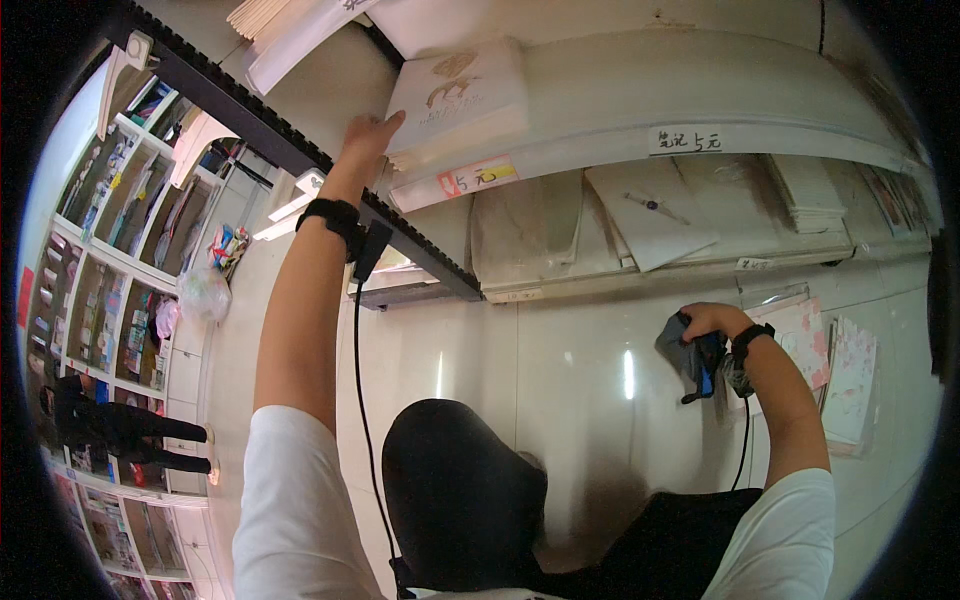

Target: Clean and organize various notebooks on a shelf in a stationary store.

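My left hand (pixel 369 139) grips the left edge of a stack of pale notebooks (pixel 480 97) on the shelf. Its thumb lies against the top cover, which bears a brown animal drawing and writing; the other fingers are partly hidden. In my right hand (pixel 709 321) is a crumpled grey and blue cloth (pixel 686 352), held low over the tiled floor. Below and beside that hand, pink flower-patterned paper goods (pixel 802 337) and another flowered pack (pixel 851 375) rest on the floor. Both wrists wear black straps, each with a cable.
A white shelf edge (pixel 585 154) carries handwritten price labels. On the bottom shelf lie a white sheet or folder (pixel 652 217) and stacked paper (pixel 806 195). A black slotted upright (pixel 247 112) stands at left. Farther left are a stuffed plastic bag (pixel 204 292), stocked shelves and a standing person (pixel 120 427).
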Tool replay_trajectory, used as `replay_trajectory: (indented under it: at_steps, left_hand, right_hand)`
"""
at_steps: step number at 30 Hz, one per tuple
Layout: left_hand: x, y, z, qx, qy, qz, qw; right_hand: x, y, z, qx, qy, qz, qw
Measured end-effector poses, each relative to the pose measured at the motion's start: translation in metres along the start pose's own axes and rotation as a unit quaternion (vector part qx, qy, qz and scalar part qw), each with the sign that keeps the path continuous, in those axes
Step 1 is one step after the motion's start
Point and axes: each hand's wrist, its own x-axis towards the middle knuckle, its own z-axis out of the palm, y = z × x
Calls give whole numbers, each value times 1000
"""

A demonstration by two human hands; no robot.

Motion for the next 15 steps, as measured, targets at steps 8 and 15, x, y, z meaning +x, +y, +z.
replay_trajectory:
  at_steps: [8, 15]
  left_hand:
    - [-19, 18, 31, 166, 188, 366, 896]
    - [-18, -17, 24, 205, 101, 431, 873]
  right_hand:
    - [-6, 3, -2, 82, 4, -2, 997]
    - [-39, -15, -34, 141, 108, 29, 984]
